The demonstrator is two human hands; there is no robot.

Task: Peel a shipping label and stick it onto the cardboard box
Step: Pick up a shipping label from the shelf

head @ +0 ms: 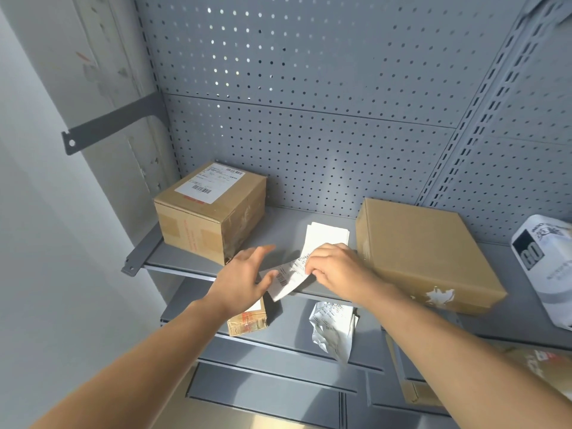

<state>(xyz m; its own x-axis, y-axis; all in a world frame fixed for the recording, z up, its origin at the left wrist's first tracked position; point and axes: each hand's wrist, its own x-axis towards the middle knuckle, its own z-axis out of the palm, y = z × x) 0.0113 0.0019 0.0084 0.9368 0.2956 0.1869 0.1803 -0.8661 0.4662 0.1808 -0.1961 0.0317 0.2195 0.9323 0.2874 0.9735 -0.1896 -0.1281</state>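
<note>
A white shipping label (286, 281) with barcodes hangs over the front edge of the grey shelf (288, 224). My right hand (332, 267) pinches its upper right end. My left hand (244, 275) is open with fingers spread just left of the label, its thumb touching or nearly touching the label's left edge. A stack of white labels (328, 235) lies on the shelf behind my right hand. A plain cardboard box (424, 252) lies flat to the right. A smaller cardboard box (213, 212) at the left carries a label on top.
A perforated grey back panel rises behind the shelf. A white bag (544, 267) sits at the far right. On the lower shelf lie a crumpled label backing (334, 329) and a small worn box (247, 320). A bare bracket (114, 125) juts out upper left.
</note>
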